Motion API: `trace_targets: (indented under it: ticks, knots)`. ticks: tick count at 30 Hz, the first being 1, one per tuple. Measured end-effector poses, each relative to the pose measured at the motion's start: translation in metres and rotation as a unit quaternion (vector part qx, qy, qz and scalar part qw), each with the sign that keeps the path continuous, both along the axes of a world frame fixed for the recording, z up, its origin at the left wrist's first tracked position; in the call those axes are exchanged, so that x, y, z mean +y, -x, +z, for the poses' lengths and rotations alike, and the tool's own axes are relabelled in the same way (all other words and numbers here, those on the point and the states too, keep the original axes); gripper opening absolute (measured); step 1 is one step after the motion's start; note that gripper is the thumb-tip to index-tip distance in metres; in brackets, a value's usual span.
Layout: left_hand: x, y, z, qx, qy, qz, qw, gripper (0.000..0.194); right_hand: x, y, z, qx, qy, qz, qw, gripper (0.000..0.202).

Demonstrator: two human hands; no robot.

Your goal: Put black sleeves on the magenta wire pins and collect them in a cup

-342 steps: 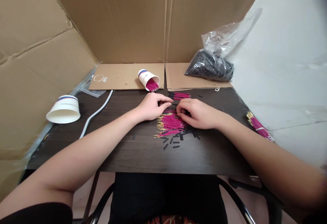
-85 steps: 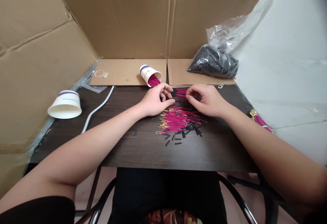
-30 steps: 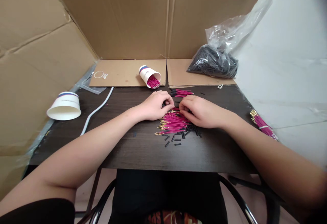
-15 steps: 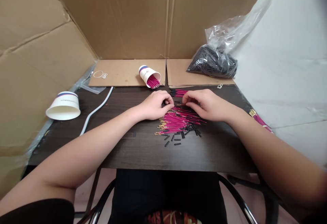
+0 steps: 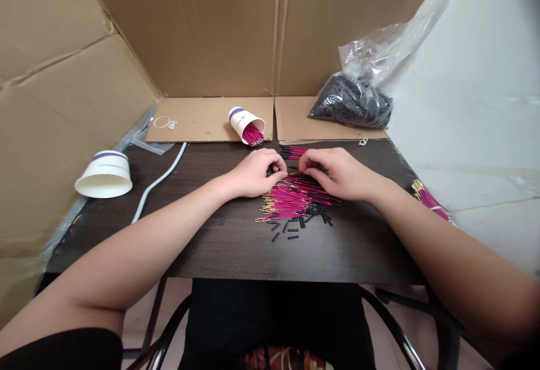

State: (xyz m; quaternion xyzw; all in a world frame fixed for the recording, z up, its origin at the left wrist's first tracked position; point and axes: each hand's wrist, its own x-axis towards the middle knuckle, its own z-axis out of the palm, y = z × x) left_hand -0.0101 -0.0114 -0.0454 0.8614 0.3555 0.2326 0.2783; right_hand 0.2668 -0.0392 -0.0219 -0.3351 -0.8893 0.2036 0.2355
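Note:
My left hand [image 5: 262,172] is closed in a pinch at the back-left edge of a loose pile of magenta wires [image 5: 287,200] with gold tips. What its fingers hold is hidden. Just to the right, my right hand [image 5: 331,172] pinches a thin magenta wire, and a short length of it spans the gap to the left fingertips. Small black sleeves [image 5: 292,230] lie scattered in front of the pile. Behind the hands rests a group of magenta wires with black sleeved ends [image 5: 292,152], partly covered by my right hand.
A tipped paper cup [image 5: 245,123] holds more magenta wires. An upturned paper cup [image 5: 104,176] and a white cable [image 5: 159,181] are at left. A clear bag of black pieces [image 5: 352,103] sits at back right. A tied wire bundle [image 5: 431,200] lies at the right edge.
My right hand has shifted slightly left, closer to the left fingertips. A gold tip showed between the hands before; now magenta wire spans that gap. My left hand stays in place.

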Motion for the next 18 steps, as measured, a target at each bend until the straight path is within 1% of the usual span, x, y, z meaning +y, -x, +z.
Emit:
trace_targets:
  ticks: [5,11,18]
  knots:
    - [0.0004,0.0001,0.0006,-0.005,0.002,-0.003,1.000,0.003,-0.0002,0.0007,-0.0019,0.024,0.005,-0.009,1.000,0.011]
    - [-0.0007,-0.0001,0.0012,-0.026,0.007,-0.008,1.000,0.009,0.0013,0.0004,-0.0034,0.034,0.009,-0.016,0.999,0.010]
    - [-0.0024,-0.0004,0.0002,-0.042,0.029,0.016,0.999,0.011,0.0014,0.0014,-0.0065,0.043,0.010,-0.018,0.999,0.010]
